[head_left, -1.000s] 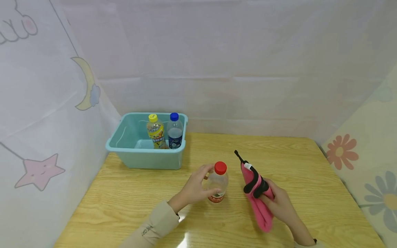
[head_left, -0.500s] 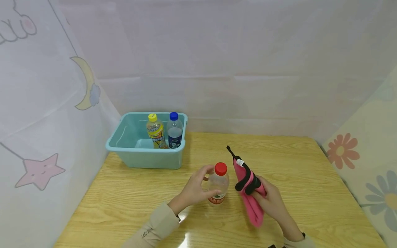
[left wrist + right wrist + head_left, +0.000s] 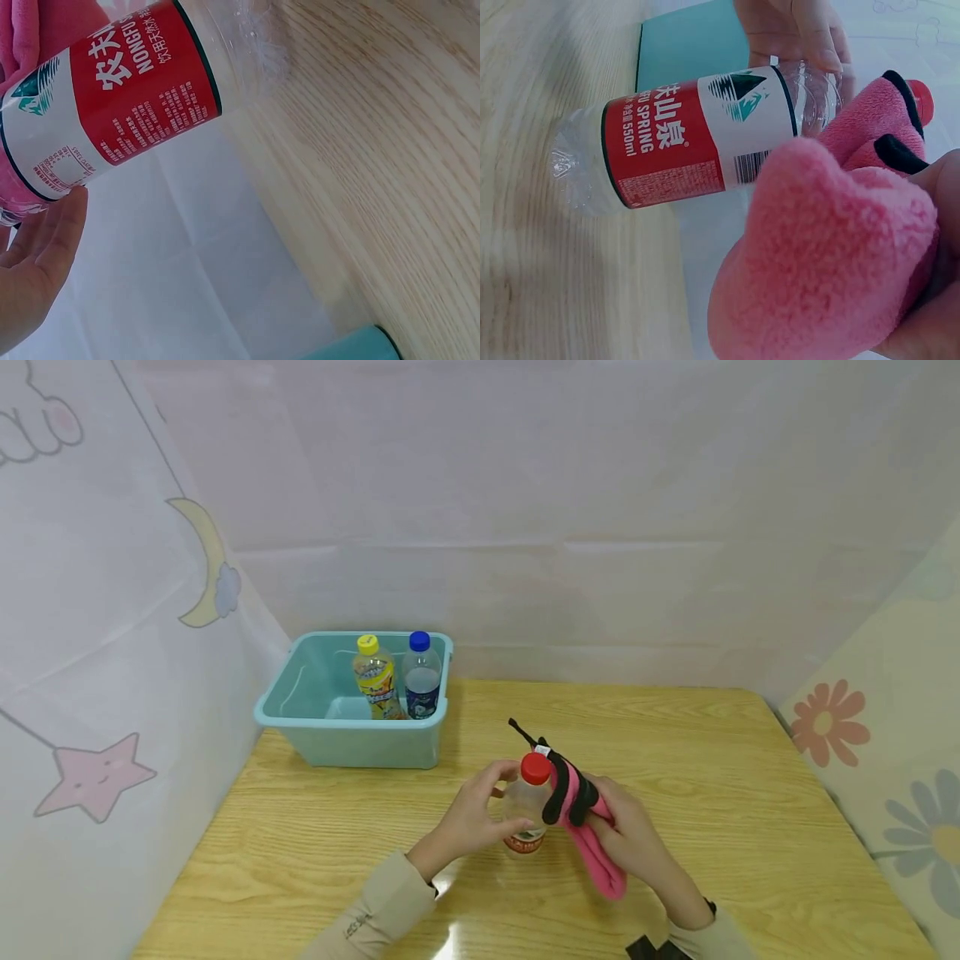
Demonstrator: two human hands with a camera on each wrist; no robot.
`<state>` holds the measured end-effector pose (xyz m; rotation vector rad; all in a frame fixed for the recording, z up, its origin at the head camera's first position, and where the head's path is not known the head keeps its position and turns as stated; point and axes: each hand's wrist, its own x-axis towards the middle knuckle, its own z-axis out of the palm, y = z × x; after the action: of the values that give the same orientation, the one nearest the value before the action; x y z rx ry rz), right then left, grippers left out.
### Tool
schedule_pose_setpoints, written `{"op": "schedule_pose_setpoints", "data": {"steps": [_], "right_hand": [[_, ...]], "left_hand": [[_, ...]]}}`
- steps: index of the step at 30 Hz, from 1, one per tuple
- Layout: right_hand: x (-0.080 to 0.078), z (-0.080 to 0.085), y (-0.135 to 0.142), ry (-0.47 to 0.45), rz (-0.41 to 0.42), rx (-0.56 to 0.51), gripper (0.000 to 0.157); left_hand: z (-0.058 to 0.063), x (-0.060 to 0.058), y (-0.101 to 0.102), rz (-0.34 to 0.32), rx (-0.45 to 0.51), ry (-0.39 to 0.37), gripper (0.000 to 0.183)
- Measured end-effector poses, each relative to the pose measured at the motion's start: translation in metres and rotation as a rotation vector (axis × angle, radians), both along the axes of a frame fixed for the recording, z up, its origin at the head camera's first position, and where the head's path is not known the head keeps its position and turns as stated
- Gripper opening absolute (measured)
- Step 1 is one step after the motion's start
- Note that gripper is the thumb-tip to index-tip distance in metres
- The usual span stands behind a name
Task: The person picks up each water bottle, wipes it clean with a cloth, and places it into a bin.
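Standing on the table (image 3: 690, 752), the red-capped bottle (image 3: 682, 142) is held by the left hand (image 3: 474, 810), fingers curved round it; the right hand (image 3: 630, 831) pinches a pink cloth (image 3: 591, 850) close beside. Behind, a bin (image 3: 352, 745) holds a yellow-capped bottle (image 3: 377, 681) and a blue-capped bottle (image 3: 422, 681).

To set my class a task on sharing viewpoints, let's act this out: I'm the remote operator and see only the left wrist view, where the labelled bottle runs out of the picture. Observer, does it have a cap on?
Observer: Yes, the bottle has a red cap on.
Operator: Does the teal basket at my bottom edge hold anything?
Observer: Yes, a yellow-capped bottle and a blue-capped bottle stand in it.
Operator: What is holding the pink cloth at my top left?
Observer: The right hand grips it.
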<state>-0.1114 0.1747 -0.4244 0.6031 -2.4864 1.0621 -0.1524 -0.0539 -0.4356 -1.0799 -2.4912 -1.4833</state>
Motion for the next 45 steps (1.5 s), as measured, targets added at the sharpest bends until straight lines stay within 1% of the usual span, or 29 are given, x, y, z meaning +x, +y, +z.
{"op": "schedule_pose_setpoints", "data": {"steps": [5, 8, 10, 12, 16, 21, 25, 30, 34, 38, 45], "right_hand": [[-0.001, 0.006, -0.007, -0.064, 0.012, 0.067, 0.044], [0.0, 0.011, -0.012, -0.118, -0.008, 0.093, 0.043], [0.0, 0.012, -0.013, -0.134, -0.021, 0.104, 0.043], [0.0, 0.01, -0.014, -0.132, -0.032, 0.114, 0.043], [0.0, 0.003, -0.016, -0.112, -0.041, 0.105, 0.04], [0.001, -0.007, -0.02, -0.166, -0.059, 0.064, 0.035], [0.001, -0.018, -0.021, -0.193, -0.055, 0.014, 0.037], [0.001, -0.031, -0.022, -0.233, -0.051, -0.059, 0.043], [-0.001, -0.04, -0.022, -0.245, -0.038, -0.09, 0.046], [-0.003, -0.048, -0.021, -0.235, -0.007, -0.097, 0.048], [-0.007, -0.059, -0.018, -0.311, 0.011, -0.058, 0.048]], "left_hand": [[-0.001, 0.0, -0.001, 0.006, 0.003, 0.01, 0.064], [0.0, 0.0, -0.001, 0.003, 0.001, 0.009, 0.065], [0.001, 0.0, 0.0, 0.001, 0.004, 0.01, 0.065], [0.0, 0.0, 0.0, 0.002, 0.009, 0.011, 0.065], [-0.001, 0.001, 0.0, 0.009, 0.026, 0.02, 0.065], [-0.003, 0.001, 0.0, 0.012, 0.049, 0.023, 0.064], [-0.004, 0.002, -0.001, 0.014, 0.06, 0.011, 0.063], [-0.003, 0.004, -0.001, 0.004, 0.064, -0.026, 0.062], [-0.002, 0.005, 0.0, -0.002, 0.062, -0.044, 0.062], [-0.002, 0.005, 0.0, -0.001, 0.066, -0.044, 0.062], [-0.003, 0.004, 0.0, -0.002, 0.072, -0.049, 0.063]]}}
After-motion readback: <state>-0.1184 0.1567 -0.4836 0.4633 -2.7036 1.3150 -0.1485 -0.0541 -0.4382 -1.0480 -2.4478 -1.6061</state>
